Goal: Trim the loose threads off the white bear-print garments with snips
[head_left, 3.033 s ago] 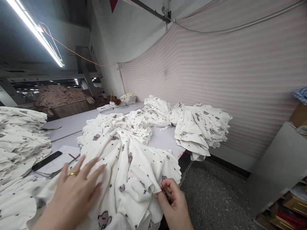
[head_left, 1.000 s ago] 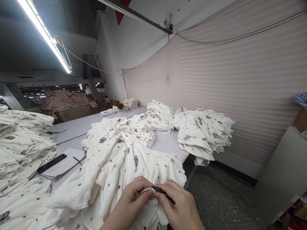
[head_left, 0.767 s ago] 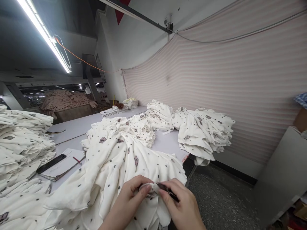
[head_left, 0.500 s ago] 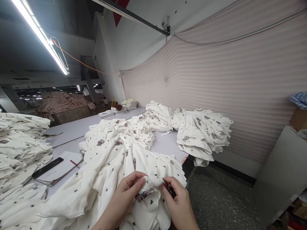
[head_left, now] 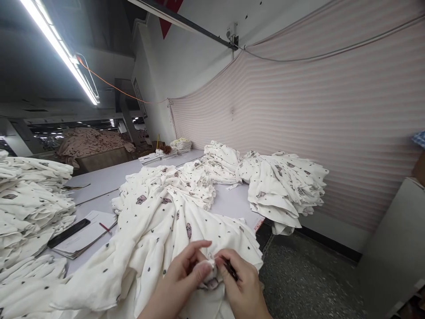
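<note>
White fabric (head_left: 179,217) printed with small dark dots and purplish animal-like figures lies in a large heap before me. My left hand (head_left: 189,272) holds a gathered bit of its edge by the thumb, the index finger lifted above. Close beside it, almost touching, my right hand (head_left: 241,277) pinches the same bit of cloth between thumb and forefinger. Tucked in the right palm are small dark thread snips (head_left: 231,269), mostly covered by the fingers. The cloth between the fingertips is partly hidden.
More printed cloth piles stand at left (head_left: 33,199) and at the table's right corner (head_left: 285,186). A phone (head_left: 69,233) and a red pen (head_left: 105,228) lie on a paper pad (head_left: 89,239). Beyond the table's right edge are the floor (head_left: 305,270) and a grey cabinet (head_left: 395,248).
My hands have come closer together at the gathered cloth. The left index finger has lifted, and the right fingertips have moved left onto the cloth. The view has shifted slightly.
</note>
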### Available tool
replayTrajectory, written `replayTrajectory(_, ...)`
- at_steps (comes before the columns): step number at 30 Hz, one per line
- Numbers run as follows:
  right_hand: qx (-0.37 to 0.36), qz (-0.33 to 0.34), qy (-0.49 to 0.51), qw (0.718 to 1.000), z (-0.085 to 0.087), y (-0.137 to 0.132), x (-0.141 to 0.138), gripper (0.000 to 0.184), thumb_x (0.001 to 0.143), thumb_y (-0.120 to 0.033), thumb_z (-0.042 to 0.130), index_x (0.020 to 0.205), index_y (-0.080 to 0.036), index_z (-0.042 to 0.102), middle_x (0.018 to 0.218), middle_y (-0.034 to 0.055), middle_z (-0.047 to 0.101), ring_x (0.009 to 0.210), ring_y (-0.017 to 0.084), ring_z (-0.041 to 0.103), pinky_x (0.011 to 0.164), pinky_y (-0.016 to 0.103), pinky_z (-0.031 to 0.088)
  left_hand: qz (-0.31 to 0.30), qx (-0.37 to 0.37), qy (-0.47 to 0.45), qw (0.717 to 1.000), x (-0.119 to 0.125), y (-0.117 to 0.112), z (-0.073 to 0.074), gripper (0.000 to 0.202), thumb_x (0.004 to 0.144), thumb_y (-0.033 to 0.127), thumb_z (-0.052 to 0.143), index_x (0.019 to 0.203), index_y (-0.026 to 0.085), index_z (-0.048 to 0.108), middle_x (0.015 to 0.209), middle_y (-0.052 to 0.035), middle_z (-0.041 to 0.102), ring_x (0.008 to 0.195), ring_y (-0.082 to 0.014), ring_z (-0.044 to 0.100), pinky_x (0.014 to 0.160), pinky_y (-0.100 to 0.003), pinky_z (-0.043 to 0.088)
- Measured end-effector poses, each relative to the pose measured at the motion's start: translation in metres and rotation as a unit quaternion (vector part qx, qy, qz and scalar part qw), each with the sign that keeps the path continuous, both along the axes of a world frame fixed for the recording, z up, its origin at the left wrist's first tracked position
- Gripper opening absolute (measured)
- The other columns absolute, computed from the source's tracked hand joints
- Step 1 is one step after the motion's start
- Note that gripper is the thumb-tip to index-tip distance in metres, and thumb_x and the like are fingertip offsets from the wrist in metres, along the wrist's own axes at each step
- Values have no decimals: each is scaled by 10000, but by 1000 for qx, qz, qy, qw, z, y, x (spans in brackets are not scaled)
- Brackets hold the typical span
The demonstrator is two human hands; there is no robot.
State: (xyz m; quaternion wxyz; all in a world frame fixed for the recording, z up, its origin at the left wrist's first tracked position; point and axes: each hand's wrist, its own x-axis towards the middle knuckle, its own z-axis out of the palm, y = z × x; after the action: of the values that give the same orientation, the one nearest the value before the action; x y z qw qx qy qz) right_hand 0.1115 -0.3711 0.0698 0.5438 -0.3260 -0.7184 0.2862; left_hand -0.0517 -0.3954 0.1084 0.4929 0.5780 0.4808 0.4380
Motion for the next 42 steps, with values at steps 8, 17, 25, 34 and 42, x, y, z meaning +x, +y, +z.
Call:
replayTrajectory(8, -106, -16, 61, 992, 4, 0, -1, 220, 905, -414, 518, 863, -208, 582, 722, -3, 606, 653, 143, 595, 588, 189, 447, 45, -33, -5, 998, 10, -1, 5, 313, 785, 483, 674, 869, 182, 655, 726, 18, 566, 692, -130, 483, 626, -217, 392)
replayTrajectory(17, -153, 68, 19, 986, -2, 1, 11, 207, 811, -327, 646, 941, -209, 754, 809, 53, 689, 777, 220, 657, 676, 264, 486, 9, -39, -60, 997, 6, 6, -3, 280, 772, 451, 709, 870, 199, 637, 792, 13, 596, 761, -137, 513, 699, -222, 416)
replayTrajectory(25, -195, 99, 44, 975, 7, 7, 12, 183, 797, -339, 679, 848, -192, 775, 771, 44, 693, 757, 211, 637, 659, 257, 469, 4, -27, -34, 999, 4, 8, -6, 289, 768, 462, 707, 863, 195, 651, 789, 8, 608, 754, -138, 514, 677, -214, 413)
replayTrajectory(34, -275, 130, 124, 945, 0, 9, 17, 285, 804, -423, 671, 888, -170, 772, 814, 74, 737, 818, 241, 671, 727, 298, 520, -8, -22, -1, 1000, 11, 7, 3, 245, 799, 433, 676, 837, 192, 651, 768, 4, 610, 741, -150, 529, 677, -231, 423)
replayTrajectory(42, -211, -179, 2, 961, -59, 19, 31, 427, 805, -388, 599, 1197, -223, 626, 851, 55, 683, 793, 242, 649, 640, 285, 518, 224, 73, -277, 932, -19, 23, 52, 266, 746, 387, 726, 913, 265, 558, 585, 66, 521, 460, -96, 450, 433, -158, 375)
